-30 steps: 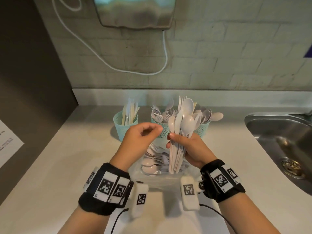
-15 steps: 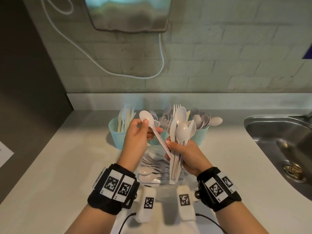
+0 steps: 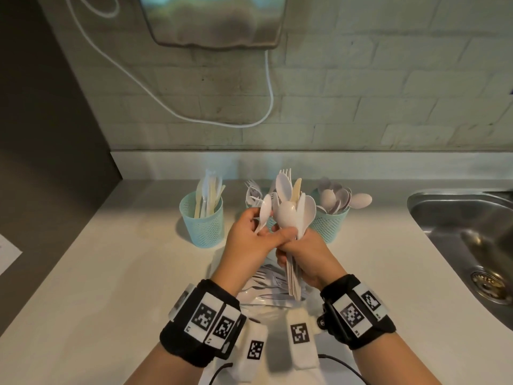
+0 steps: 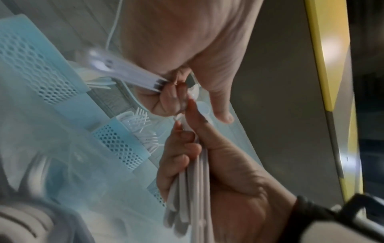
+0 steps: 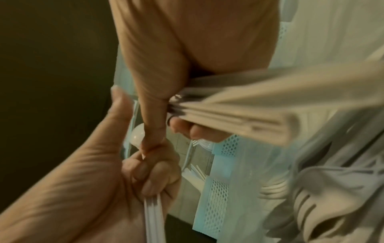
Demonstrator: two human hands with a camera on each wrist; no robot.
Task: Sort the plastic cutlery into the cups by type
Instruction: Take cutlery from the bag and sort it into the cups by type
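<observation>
My right hand point(image 3: 291, 241) grips an upright bundle of white plastic cutlery point(image 3: 295, 209), mostly spoons with a fork and a beige knife, above the counter. My left hand point(image 3: 256, 225) touches it from the left and pinches a white spoon point(image 3: 265, 208) by its handle. The left wrist view shows that handle point(image 4: 133, 74) blurred, perhaps stacked with another. In the right wrist view the bundle's handles point(image 5: 228, 105) fan out from my fist. Behind stand three teal mesh cups: knives point(image 3: 202, 220) on the left, forks point(image 3: 254, 191) half hidden in the middle, spoons point(image 3: 331, 226) on the right.
A clear bag of loose white cutlery point(image 3: 266, 284) lies on the white counter point(image 3: 111, 273) under my hands. A steel sink point(image 3: 458, 232) is sunk in at the right. A dark panel point(image 3: 41, 134) closes the left side, and a white cable point(image 3: 266, 87) hangs on the brick wall.
My left hand pulled a spoon out of the bundle to the left and raised it; now it has come back down against my right hand, still holding the spoon.
</observation>
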